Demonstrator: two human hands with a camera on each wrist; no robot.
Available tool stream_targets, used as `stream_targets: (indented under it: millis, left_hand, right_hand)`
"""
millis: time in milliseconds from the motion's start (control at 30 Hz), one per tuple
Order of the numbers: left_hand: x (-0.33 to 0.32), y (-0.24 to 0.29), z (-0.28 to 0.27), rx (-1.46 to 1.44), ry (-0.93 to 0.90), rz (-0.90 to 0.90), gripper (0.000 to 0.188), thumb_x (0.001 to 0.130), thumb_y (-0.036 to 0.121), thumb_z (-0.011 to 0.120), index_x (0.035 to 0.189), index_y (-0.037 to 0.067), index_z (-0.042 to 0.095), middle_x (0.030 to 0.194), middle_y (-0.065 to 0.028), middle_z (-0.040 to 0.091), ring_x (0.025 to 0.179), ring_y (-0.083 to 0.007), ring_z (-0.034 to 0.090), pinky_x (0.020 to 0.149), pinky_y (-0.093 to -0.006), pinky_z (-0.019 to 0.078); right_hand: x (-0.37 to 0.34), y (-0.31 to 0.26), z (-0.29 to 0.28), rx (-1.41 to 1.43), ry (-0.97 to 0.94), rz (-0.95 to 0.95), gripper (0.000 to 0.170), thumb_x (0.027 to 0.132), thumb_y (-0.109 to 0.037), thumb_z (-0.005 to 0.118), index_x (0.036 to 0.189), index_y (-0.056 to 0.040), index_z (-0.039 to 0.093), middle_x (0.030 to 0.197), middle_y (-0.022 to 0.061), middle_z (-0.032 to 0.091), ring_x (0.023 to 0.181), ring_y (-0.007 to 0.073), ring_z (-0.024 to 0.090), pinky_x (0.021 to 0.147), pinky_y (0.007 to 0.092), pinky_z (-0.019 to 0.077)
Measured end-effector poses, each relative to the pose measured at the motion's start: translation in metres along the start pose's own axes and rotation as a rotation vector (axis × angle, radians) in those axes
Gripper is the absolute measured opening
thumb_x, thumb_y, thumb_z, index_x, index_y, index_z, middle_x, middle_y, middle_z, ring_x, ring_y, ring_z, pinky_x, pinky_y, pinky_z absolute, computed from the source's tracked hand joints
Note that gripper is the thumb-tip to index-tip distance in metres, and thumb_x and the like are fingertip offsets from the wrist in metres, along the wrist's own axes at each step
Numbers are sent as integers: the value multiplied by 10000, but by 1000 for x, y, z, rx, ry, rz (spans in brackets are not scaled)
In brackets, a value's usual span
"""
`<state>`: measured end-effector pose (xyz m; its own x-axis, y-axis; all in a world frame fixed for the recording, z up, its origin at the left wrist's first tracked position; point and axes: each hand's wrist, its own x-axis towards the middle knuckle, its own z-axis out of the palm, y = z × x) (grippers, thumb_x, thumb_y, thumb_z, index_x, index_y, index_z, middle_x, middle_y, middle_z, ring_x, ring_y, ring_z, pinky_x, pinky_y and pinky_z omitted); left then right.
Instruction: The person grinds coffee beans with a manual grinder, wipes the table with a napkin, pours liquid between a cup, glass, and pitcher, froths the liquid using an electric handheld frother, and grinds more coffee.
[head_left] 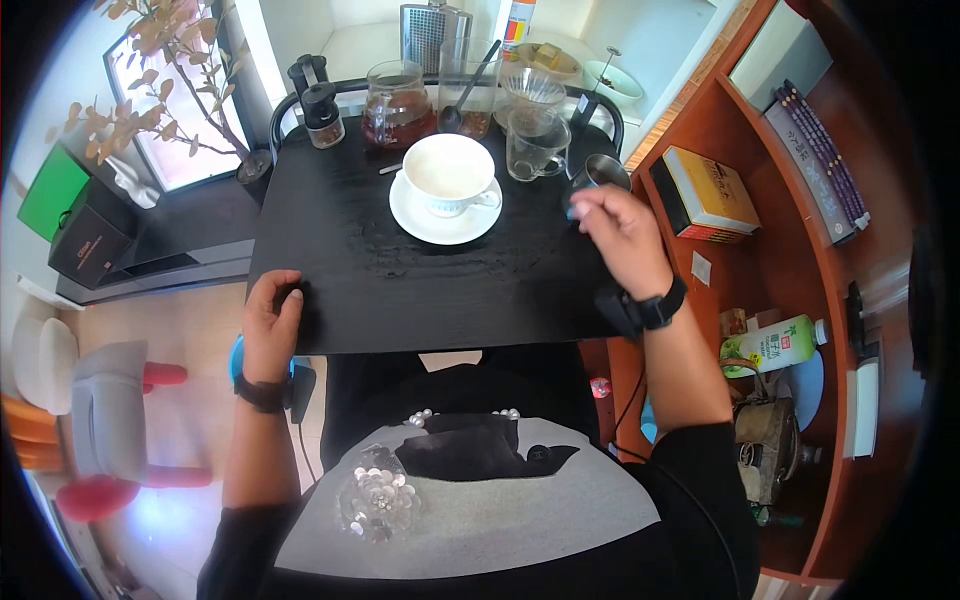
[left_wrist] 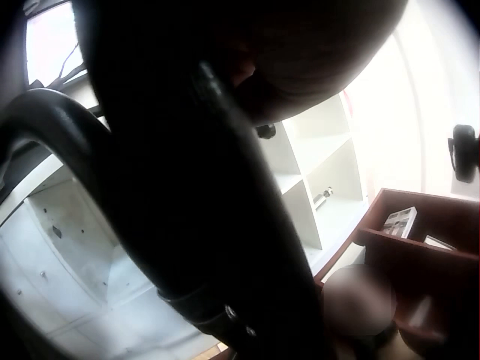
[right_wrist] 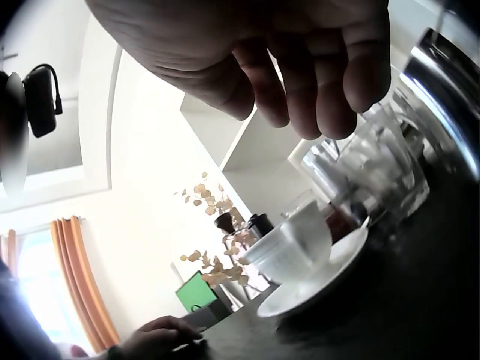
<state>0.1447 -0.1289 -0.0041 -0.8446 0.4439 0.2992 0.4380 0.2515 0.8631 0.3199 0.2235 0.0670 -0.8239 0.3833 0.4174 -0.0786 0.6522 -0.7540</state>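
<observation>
My right hand (head_left: 625,240) hovers over the right side of the black table (head_left: 400,310), fingers loosely bent beside a metal cup (head_left: 605,172). In the right wrist view, nothing lies between those fingers (right_wrist: 302,112). My left hand (head_left: 268,325) rests at the table's left edge with loosely curled fingers, holding nothing. Mid-table stands a white teacup (head_left: 450,175) on a white saucer (head_left: 440,230), its handle turned right. Behind it to the right is a clear glass cup (head_left: 535,150). The left wrist view is mostly dark and hides the left fingers.
Along the back stand a glass pot (head_left: 398,112) of reddish-brown liquid, a glass jar (head_left: 470,75) with a black spoon (head_left: 452,118), a ribbed glass dripper (head_left: 530,88) and a black-topped grinder (head_left: 322,115). A raised black rail (head_left: 350,88) borders the back. Wooden shelves (head_left: 780,270) flank the right.
</observation>
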Motion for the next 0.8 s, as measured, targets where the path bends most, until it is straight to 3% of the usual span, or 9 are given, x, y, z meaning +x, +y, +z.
stream_targets:
  millis: [67,200,400,467,533,800]
  left_hand:
    - [0,0,0,28,13,27,186,808,-2,504,987,-21,548,954,-75,568,913,-146,540,831,-248,409]
    - [0,0,-1,-10,2,10,191,798,-16,506,985,-23,546,950,-76,570,911,-148,546,824,-245,415]
    - [1,5,0,-30,-3,-19,185,794,-13,498,971,-14,551,955,-69,571,925,-149,532,841,-246,396]
    - [0,5,-1,-41,9,-20,181,796,-3,489,964,-5,558,956,-59,571,932,-148,519,851,-250,379]
    - [1,6,-1,-58,14,-21,181,797,-10,485,964,-9,554,962,-61,568,936,-148,516,856,-249,376]
    - [2,4,-2,-54,5,-20,187,788,-29,495,968,-19,544,962,-72,566,936,-153,539,851,-246,398]
  right_hand:
    - [28,-1,-12,-114,48,-69,148,836,-136,559,860,4,602,787,75,578,735,156,563,670,262,440]
    - [90,8,-27,-499,90,-101,207,811,-190,550,883,-6,610,846,152,606,795,301,585,707,350,452]
    - [154,44,-17,-611,-107,25,282,772,-276,563,895,-28,618,874,170,621,814,315,588,733,374,451]
    - [164,51,-11,-614,-114,27,262,760,-270,582,880,-39,618,852,161,624,810,311,590,734,370,454]
    - [170,47,-7,-656,-192,111,248,758,-229,605,897,-24,612,840,148,622,797,256,588,731,335,451]
    - [159,48,0,-750,-233,104,169,745,-148,585,865,-29,587,827,141,610,807,288,582,719,347,454]
